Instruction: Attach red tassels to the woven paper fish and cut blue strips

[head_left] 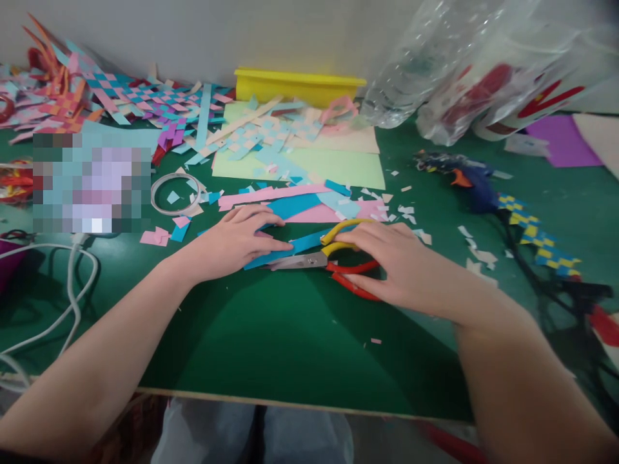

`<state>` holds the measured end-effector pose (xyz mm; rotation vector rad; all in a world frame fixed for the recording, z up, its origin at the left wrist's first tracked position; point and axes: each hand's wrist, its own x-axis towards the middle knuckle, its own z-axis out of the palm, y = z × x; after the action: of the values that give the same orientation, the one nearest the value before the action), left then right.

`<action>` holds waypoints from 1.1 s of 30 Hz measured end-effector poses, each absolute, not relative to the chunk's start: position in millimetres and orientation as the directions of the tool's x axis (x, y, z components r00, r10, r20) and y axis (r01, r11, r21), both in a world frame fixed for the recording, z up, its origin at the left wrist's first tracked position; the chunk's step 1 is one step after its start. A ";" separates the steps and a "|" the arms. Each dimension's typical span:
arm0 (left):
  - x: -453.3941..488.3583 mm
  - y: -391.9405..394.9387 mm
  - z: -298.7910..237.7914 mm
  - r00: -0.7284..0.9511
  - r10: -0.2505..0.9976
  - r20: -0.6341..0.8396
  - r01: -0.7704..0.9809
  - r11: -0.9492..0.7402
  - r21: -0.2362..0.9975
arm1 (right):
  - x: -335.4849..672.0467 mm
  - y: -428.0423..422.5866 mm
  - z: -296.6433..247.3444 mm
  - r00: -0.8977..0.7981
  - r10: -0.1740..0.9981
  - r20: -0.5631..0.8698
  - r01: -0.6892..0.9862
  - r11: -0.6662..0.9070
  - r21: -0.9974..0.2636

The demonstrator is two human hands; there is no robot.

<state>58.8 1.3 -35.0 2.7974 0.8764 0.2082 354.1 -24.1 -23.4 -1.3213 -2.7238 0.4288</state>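
My right hand (401, 264) grips a pair of scissors (302, 260) with yellow and red handles, fingers and thumb in the loops. Their metal blades point left, along the lower edge of a blue paper strip (309, 241). On the left end of that strip, my left hand (236, 241) holds it close to the green table, thumb on top; part of its grip is hidden. Just beyond the hands lie a wider blue paper piece (302, 205) and a pink paper strip (271, 194).
Woven paper strips (145, 96) pile up at the back left. A tape roll (175, 193) lies left of centre, near a white cable (72, 283). Pale green sheets (242, 167), a yellow folded piece (300, 87) and plastic-wrapped cups (507, 96) stand farther back. A dark cable (522, 251) runs along the right.
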 end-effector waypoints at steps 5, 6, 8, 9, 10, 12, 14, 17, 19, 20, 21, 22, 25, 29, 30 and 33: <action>58.2 1.5 -35.2 0.819 0.569 0.072 0.542 -0.809 0.226 | 343.2 -27.0 -23.4 -0.629 0.776 -0.048 0.756 0.596 -0.269; 58.1 1.6 -35.1 0.820 0.568 0.069 0.541 -0.809 0.227 | 342.2 -27.4 -23.4 -0.630 0.775 -0.047 0.757 0.599 -0.262; 57.9 1.7 -34.9 0.822 0.566 0.064 0.540 -0.810 0.229 | 341.5 -27.8 -23.6 -0.637 0.770 -0.043 0.753 0.609 -0.249; 57.8 1.9 -35.0 0.823 0.565 0.063 0.539 -0.810 0.230 | 341.6 -27.8 -23.8 -0.644 0.764 -0.040 0.748 0.617 -0.244; 57.6 2.0 -35.2 0.824 0.563 0.064 0.537 -0.811 0.231 | 342.0 -27.8 -23.9 -0.651 0.758 -0.037 0.742 0.626 -0.241; 57.5 2.3 -35.9 0.824 0.563 0.065 0.536 -0.811 0.233 | 343.2 -27.6 -24.2 -0.660 0.751 -0.031 0.734 0.635 -0.242; 57.7 2.6 -36.4 0.822 0.566 0.065 0.538 -0.808 0.239 | 344.6 -27.5 -24.3 -0.662 0.749 -0.031 0.730 0.635 -0.253; 58.2 3.2 -35.0 0.820 0.567 0.076 0.531 -0.803 0.270 | 345.8 -27.7 -24.3 -0.659 0.751 -0.045 0.732 0.626 -0.270; 57.6 3.5 -31.7 0.815 0.572 0.094 0.521 -0.793 0.317 | 345.8 -27.7 -24.5 -0.653 0.756 -0.048 0.736 0.619 -0.273; 56.7 3.6 -29.4 0.810 0.577 0.105 0.515 -0.786 0.343 | 345.5 -27.7 -24.5 -0.651 0.758 -0.048 0.738 0.617 -0.273; 55.2 3.7 -26.9 0.805 0.583 0.114 0.511 -0.777 0.367 | 345.3 -27.7 -24.5 -0.649 0.759 -0.047 0.740 0.615 -0.273; 53.3 3.9 -24.3 0.800 0.588 0.121 0.508 -0.770 0.386 | 345.1 -27.6 -24.4 -0.648 0.760 -0.049 0.741 0.614 -0.273; 45.3 5.3 -18.4 0.800 0.591 0.107 0.504 -0.757 0.416 | 344.7 -27.6 -23.7 -0.650 0.758 -0.052 0.739 0.615 -0.275; 35.8 8.3 -17.4 0.820 0.570 0.043 0.498 -0.749 0.437 | 344.3 -27.9 -22.3 -0.648 0.760 -0.043 0.738 0.614 -0.279; 34.5 8.8 -18.0 0.823 0.567 0.033 0.497 -0.747 0.441 | 344.1 -28.1 -22.0 -0.646 0.762 -0.041 0.739 0.612 -0.281; 33.3 9.3 -19.7 0.825 0.564 0.025 0.494 -0.743 0.452 | 343.6 -28.3 -21.6 -0.643 0.765 -0.044 0.742 0.606 -0.287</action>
<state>33.3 9.3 -19.7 2.5746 0.7879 0.2215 343.6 -28.3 -21.6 -1.2878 -2.7406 0.4305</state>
